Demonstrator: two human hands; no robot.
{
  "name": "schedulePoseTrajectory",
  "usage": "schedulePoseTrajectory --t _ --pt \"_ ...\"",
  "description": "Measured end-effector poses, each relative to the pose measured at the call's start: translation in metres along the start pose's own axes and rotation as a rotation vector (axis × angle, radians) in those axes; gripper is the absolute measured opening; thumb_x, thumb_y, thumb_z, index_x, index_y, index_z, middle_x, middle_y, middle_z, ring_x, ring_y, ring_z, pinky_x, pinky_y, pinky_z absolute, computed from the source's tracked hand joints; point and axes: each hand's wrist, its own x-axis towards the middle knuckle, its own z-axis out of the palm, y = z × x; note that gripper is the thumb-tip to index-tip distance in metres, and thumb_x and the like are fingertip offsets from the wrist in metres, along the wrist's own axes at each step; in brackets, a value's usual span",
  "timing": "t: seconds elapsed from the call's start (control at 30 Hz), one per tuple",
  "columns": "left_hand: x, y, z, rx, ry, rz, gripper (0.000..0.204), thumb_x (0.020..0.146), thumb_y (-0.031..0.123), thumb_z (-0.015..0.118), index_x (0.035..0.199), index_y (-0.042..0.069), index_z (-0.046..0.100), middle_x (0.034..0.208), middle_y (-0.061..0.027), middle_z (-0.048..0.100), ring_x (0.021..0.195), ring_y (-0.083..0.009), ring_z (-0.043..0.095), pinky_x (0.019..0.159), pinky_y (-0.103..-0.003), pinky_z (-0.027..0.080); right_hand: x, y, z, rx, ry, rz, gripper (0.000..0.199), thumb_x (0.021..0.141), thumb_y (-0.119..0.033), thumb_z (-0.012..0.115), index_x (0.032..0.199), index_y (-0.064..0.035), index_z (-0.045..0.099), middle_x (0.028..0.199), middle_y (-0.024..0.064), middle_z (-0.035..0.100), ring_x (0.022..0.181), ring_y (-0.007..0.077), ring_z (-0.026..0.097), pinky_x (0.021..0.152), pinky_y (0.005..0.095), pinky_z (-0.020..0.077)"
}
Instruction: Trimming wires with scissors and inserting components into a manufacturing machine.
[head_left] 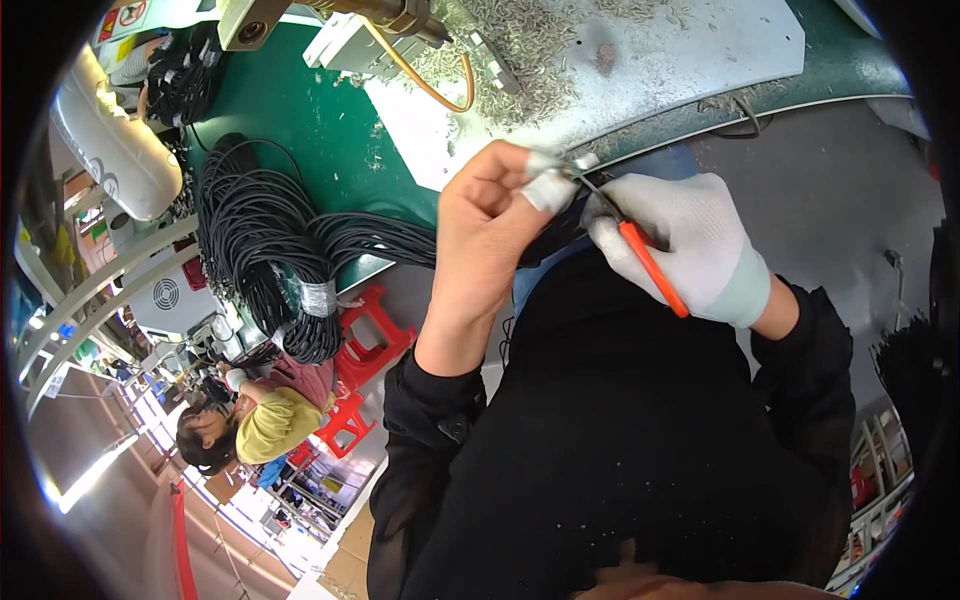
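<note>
My left hand is bare, with white coverings on the thumb and index fingertips. Its fingers pinch together on something small; a blurred pale bit shows at the tips, and I cannot make out its kind. My right hand, in a white glove, is closed around an orange-handled hand tool with a thin metal tip. That tip reaches toward the left fingertips. Behind my left wrist passes a thick bundle of black cables, tied with a clear wrap, which lies over the green table's edge.
A metal machine head with a yellow tube overhangs a white board strewn with small clippings. The green table extends left. Red stools stand on the left. Beyond them a person in yellow sits at work.
</note>
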Motion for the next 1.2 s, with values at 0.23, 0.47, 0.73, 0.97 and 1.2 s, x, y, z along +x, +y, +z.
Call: schedulePoseTrajectory --t 0.23,0.47,0.73,0.97,1.2 --pt "-0.005 0.004 -0.025 0.076 0.221 0.074 0.011 0.085 -0.002 0.06 0.095 0.0 0.058 0.078 0.0025 0.056 0.061 0.0001 0.042 0.052 -0.017 0.03 0.05 0.004 -0.034 -0.629 0.102 -0.195 0.008 0.079 -0.013 0.065 0.082 -0.0056 0.062 0.062 0.0097 0.055 0.055 0.0249 0.056 0.053 0.0323 0.0439" --pt "0.001 0.009 -0.04 0.041 0.214 0.133 0.012 0.087 -0.002 0.058 0.098 0.001 0.057 0.078 0.0027 0.056 0.058 -0.0002 0.038 0.05 -0.018 0.028 0.104 0.007 -0.039 -0.871 0.116 -0.472 0.011 0.077 -0.016 0.064 0.078 -0.0051 0.062 0.066 0.0115 0.056 0.063 0.0276 0.058 0.055 0.0371 0.046" --pt "0.006 0.01 -0.048 0.022 0.186 0.117 0.012 0.087 -0.001 0.058 0.099 0.002 0.056 0.08 0.0016 0.058 0.059 -0.0003 0.04 0.05 -0.017 0.028 0.144 -0.039 -0.062 -0.766 -0.658 0.048 0.014 0.075 -0.017 0.059 0.072 -0.0041 0.064 0.066 0.0153 0.062 0.067 0.0321 0.065 0.055 0.0392 0.051" --pt "0.02 0.018 -0.043 0.086 0.178 0.125 0.013 0.087 -0.001 0.058 0.1 0.002 0.056 0.08 0.0014 0.058 0.059 -0.001 0.042 0.052 -0.017 0.031 0.121 0.009 -0.057 -0.43 -0.276 -0.423 0.013 0.077 -0.018 0.067 0.082 -0.0069 0.061 0.066 0.0067 0.053 0.062 0.0232 0.056 0.056 0.0342 0.047" --pt "0.063 0.03 -0.042 0.09 0.137 0.103 0.012 0.086 -0.001 0.059 0.098 0.001 0.058 0.081 0.0001 0.06 0.065 -0.003 0.049 0.057 -0.019 0.038 0.131 -0.003 -0.044 0.19 -0.384 0.459 0.027 0.086 -0.025 0.061 0.072 -0.003 0.056 0.055 0.0034 0.052 0.044 0.012 0.053 0.045 0.0262 0.0441"
